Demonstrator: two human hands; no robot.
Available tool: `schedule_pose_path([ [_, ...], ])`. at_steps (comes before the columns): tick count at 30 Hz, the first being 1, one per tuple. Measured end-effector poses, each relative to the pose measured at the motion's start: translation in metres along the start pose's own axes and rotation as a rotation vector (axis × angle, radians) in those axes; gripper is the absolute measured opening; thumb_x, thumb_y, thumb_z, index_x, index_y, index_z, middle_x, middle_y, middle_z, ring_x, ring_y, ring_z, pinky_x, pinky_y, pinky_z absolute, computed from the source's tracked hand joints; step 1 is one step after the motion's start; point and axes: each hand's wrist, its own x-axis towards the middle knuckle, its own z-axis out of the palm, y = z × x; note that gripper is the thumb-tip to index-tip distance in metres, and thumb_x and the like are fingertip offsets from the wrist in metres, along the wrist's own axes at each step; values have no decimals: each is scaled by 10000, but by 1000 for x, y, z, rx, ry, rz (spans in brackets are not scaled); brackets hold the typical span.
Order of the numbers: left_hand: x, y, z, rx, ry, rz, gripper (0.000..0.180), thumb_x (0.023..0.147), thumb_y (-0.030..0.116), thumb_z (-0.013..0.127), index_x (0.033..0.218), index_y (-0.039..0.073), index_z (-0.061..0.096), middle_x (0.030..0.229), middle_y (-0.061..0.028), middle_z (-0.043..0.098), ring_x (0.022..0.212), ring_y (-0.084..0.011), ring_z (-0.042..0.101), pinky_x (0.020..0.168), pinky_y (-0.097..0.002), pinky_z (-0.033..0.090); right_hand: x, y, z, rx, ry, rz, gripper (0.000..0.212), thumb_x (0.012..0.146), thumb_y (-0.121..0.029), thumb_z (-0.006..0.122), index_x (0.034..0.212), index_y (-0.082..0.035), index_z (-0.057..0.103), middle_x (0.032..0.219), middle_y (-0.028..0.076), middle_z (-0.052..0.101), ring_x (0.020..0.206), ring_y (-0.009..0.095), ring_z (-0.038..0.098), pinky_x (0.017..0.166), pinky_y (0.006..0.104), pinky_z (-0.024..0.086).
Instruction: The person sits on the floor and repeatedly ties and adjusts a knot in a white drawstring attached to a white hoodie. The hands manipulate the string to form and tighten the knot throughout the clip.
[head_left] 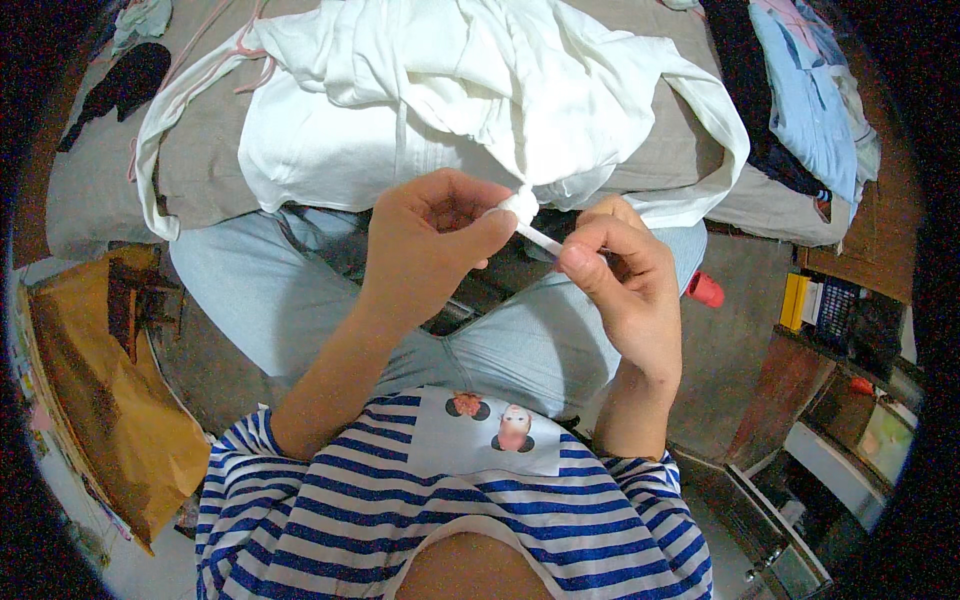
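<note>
While the L hand (430, 235) pinches a bunched white knot (519, 206) btwn thumb & index, the R hand (632, 280) grips the narrow white strap (538, 239) coming out of it, also thumb-and-index; the other L fingertips are mostly hidden, so can't tell what they do. The knot sits over the gap btwn the bent knees in lt-blue jeans (240, 280), at the near edge of the bed (205, 160), joined by a twisted neck of cloth to the white garment (330, 135) (prob. a top) spread there.

Main risks, as I judge it: a hard R pull w/ a loose L pinch could skew the knot or slip it; too short a hold on the strap could let the end escape; tugging twds the body could drag the garment off the bed, esp. since its hem is nr the edge.
</note>
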Motion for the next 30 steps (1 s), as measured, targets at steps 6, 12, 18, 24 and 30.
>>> schedule_pose_path([
  [6,0,-3,0,12,16,7,172,729,96,664,871,8,622,649,-12,580,527,-53,490,480,-183,391,-4,-12,9,781,15,44,217,831,-175,527,723,12,551,897,172,562,783,202,566,686,288,454],
  [12,-3,-2,3,-38,28,19,179,734,81,657,891,0,620,670,-24,596,546,-65,516,503,-190,417,-8,-15,2,707,92,-170,275,812,-221,570,876,46,556,930,193,556,802,237,578,703,328,467],
  [18,-4,-4,6,-63,23,24,181,739,68,647,898,-12,615,676,-36,601,571,-80,537,533,-200,437,-19,-32,10,559,323,-62,298,757,-5,606,1026,69,501,759,144,616,598,158,578,551,217,469],
  [24,-5,-8,11,-106,45,-15,188,739,74,647,904,-9,617,701,-47,616,606,-95,567,568,-209,466,-28,-52,5,417,311,55,227,756,9,590,972,64,546,746,136,625,587,143,569,539,224,460],
  [30,-4,-9,15,-92,83,-42,155,726,10,636,877,-24,627,777,-60,634,671,-71,581,604,-178,462,-17,-48,5,-86,304,93,72,735,-64,631,730,4,605,630,61,557,549,116,498,484,215,353],
])
